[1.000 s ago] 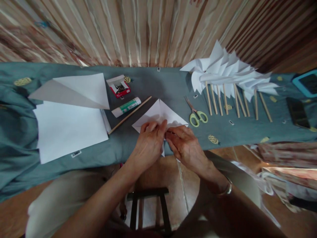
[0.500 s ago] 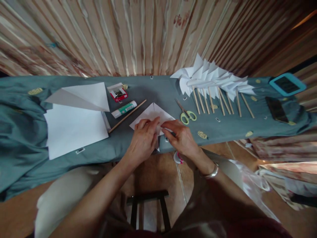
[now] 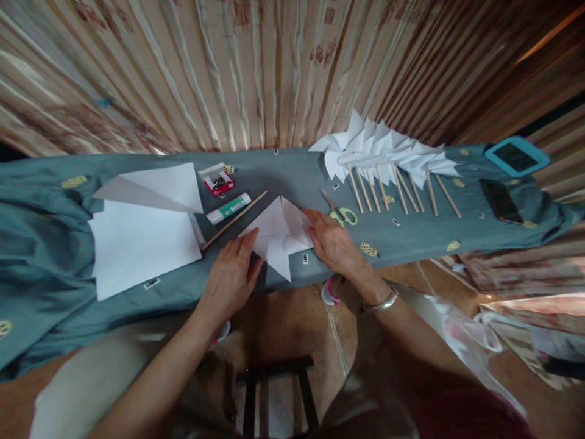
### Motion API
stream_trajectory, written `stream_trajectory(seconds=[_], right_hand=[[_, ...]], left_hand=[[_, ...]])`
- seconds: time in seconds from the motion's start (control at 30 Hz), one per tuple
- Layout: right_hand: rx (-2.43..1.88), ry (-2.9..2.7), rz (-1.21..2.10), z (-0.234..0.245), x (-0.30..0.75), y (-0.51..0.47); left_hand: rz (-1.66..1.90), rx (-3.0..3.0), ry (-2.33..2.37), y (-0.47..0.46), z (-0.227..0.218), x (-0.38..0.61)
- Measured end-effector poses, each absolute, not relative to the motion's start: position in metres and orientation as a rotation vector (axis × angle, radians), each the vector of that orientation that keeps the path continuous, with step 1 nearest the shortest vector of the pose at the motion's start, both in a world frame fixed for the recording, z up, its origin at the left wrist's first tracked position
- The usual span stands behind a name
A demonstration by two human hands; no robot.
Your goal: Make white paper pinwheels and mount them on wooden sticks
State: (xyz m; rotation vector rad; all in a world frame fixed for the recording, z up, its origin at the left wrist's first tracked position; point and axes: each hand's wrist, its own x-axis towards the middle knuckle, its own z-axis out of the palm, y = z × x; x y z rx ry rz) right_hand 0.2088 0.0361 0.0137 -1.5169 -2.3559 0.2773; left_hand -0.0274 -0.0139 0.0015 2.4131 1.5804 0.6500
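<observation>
A partly folded white sheet of paper (image 3: 282,230) lies in front of me, its top pointed and one flap hanging toward the table's front edge. My left hand (image 3: 234,268) grips its left corner, thumb below and fingers above. On the opposite side, my right hand (image 3: 336,241) has its fingers closed at the right corner, fingertips partly hidden. Green-handled scissors (image 3: 340,213) lie just beyond my right hand. A thin wooden stick (image 3: 235,219) and a glue stick (image 3: 228,208) rest beyond my left hand.
Stacked white sheets (image 3: 146,250) lie at left, near a small red box (image 3: 218,180) of metal pieces. Several paper pinwheels (image 3: 384,149) on wooden sticks lie at right. Farther right are a dark phone (image 3: 500,201) and a blue-framed device (image 3: 517,157). A curtain (image 3: 256,73) hangs behind the table.
Both hands have moved apart from the paper's middle to its left and right corners. The folds in the middle are now uncovered, and the front flap shows fully.
</observation>
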Motion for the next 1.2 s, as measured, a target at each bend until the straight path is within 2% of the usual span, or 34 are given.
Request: stream_trajectory(seconds=[0.2, 0.47, 0.7, 1.2], right_hand=[[-1.503, -2.183, 0.479, 0.022, 0.217, 0.019], [-1.391, -2.023, 1.095, 0.021, 0.230, 0.001], [-1.197, -2.428, 0.612, 0.013, 0.232, -0.013], [-1.161, -2.337, 0.888, 0.014, 0.230, 0.000]], left_hand=[[0.750, 2.291, 1.585, -0.009, 0.001, -0.033], [0.881, 1.958, 1.659, 0.013, 0.011, -0.051], [0.915, 2.251, 1.512, 0.008, 0.014, -0.042], [0.788, 2.343, 1.334, 0.004, 0.005, -0.024]])
